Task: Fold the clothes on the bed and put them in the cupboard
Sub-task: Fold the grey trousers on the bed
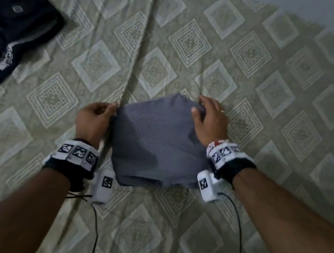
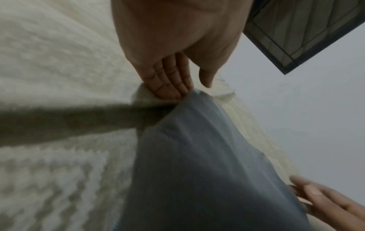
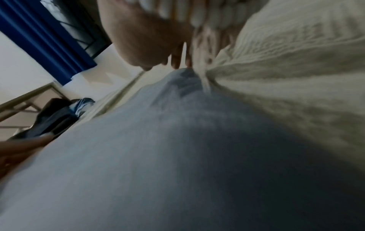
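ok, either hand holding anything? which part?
Both hold the grey garment on the bed: left hand pinches its far-left corner, right hand grips its far-right corner, far edge raised.

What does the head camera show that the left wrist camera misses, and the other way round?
Only the head view shows the dark clothes heaped at the bed's far left and both wristbands. Only the left wrist view shows a window on the wall. Both show the grey garment on the patterned bedsheet, the left hand pinching one corner and the right hand at the other.
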